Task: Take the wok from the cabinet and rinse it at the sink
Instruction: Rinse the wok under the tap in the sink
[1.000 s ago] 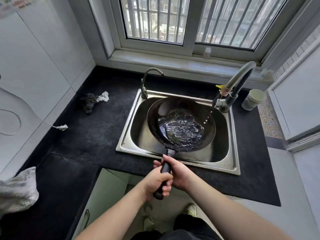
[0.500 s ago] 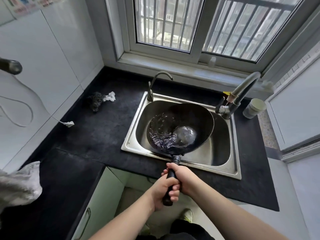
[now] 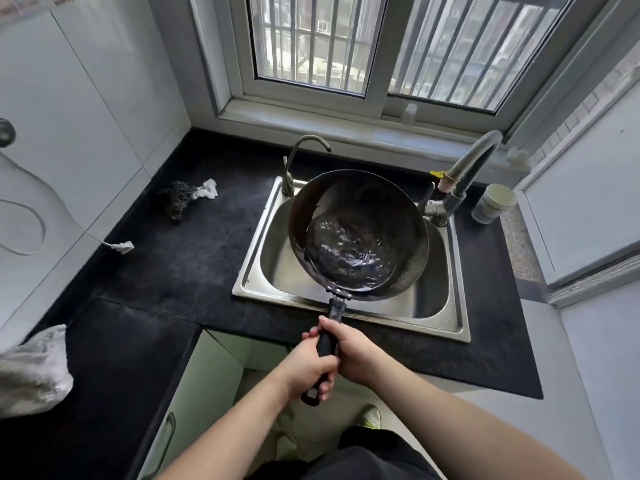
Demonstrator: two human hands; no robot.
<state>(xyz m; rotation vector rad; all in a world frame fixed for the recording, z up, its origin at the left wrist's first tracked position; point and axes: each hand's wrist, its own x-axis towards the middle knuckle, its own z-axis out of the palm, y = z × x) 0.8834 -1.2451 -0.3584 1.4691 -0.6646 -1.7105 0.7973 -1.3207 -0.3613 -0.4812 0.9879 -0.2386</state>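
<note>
The wok (image 3: 358, 237) is held above the sink (image 3: 349, 317), its handle running straight back from it into the closed left hand (image 3: 308, 370) and right hand (image 3: 353, 351), the right clasped nearer the bowl.

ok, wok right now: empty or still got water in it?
Water in it. The wok, held over the sink by both hands, has a rippling, glinting pool in its bowl.

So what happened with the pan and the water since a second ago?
The wok tipped left, then came up level, higher over the sink; its water sloshed left and back to the middle. The left hand and right hand stayed on the handle. Nothing else moved.
</note>
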